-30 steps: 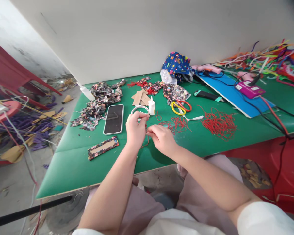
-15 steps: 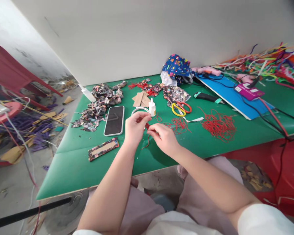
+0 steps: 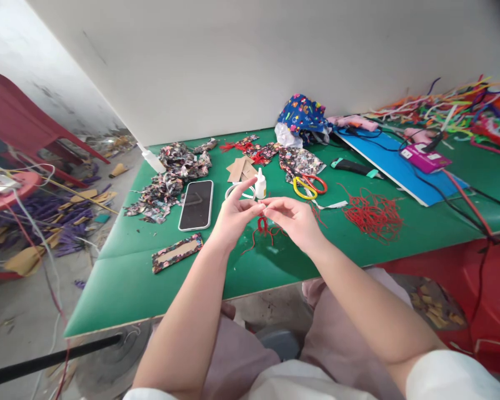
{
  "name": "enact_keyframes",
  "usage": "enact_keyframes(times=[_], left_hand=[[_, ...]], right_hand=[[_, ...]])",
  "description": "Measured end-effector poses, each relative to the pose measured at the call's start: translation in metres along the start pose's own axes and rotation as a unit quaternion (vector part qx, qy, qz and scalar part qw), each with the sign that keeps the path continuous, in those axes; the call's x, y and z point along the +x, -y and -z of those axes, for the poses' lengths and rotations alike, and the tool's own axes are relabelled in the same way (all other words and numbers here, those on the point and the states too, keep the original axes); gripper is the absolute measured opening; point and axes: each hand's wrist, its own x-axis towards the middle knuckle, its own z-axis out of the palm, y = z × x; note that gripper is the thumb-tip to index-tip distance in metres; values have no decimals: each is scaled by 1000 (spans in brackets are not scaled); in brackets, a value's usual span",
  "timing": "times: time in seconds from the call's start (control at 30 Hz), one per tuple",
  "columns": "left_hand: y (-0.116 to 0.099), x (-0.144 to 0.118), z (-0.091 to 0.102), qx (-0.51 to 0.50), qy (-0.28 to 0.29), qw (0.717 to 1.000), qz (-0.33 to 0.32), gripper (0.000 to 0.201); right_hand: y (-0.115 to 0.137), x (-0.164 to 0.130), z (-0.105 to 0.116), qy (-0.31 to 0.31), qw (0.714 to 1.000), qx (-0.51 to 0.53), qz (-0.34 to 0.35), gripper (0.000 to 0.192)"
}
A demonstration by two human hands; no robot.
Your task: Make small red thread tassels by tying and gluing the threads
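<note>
On the left part of the green table [image 3: 120, 289] lies a flat strip wrapped in flowered cloth [image 3: 177, 253], its long axis going from lower left up to the right. Behind it is a heap of flowered cloth scraps [image 3: 166, 183], and beside that a phone [image 3: 196, 204] lies face up, its long side pointing away from the person. A white ring [image 3: 238, 190] and a small glue bottle [image 3: 260, 184] stand just behind the hands.

The left hand [image 3: 233, 216] and the right hand [image 3: 295, 219] meet above the table, their fingertips almost touching. Thumb and forefinger of each hand pinch a red cord [image 3: 263, 225]; the other fingers are loosely bent. The cord is thin, bright red and curly. It hangs down from the pinch, so its long axis is about vertical, and its loose end points toward the table.

More to the right lie scissors [image 3: 309, 184] with yellow and red handles, then a pile of red cords [image 3: 373, 214].
</note>
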Motion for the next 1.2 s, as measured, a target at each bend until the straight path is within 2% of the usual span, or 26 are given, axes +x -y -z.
enact_keyframes(times=[0.13, 0.3, 0.5, 0.7, 0.83, 1.0, 1.2], left_hand=[[2, 0, 1, -67, 42, 996, 33, 69], [2, -1, 1, -110, 79, 988, 68, 64], [6, 0, -1, -171, 88, 978, 76, 64], [8, 0, -3, -201, 75, 973, 91, 60], [9, 0, -4, -195, 62, 974, 93, 57], [7, -2, -11, -188, 46, 977, 90, 43], [5, -4, -17, -152, 74, 983, 67, 35]], right_hand=[[0, 2, -1, 13, 990, 128, -50, 8], [0, 2, 0, 10, 983, 169, -66, 3], [-1, 2, 0, 6, 982, 174, -68, 3], [-5, 2, -1, -16, 986, 159, -39, 5], [-6, 3, -1, -32, 991, 124, -23, 4], [-6, 5, 1, -52, 990, 126, -16, 6], [-4, 8, 4, -98, 984, 142, -46, 7]])
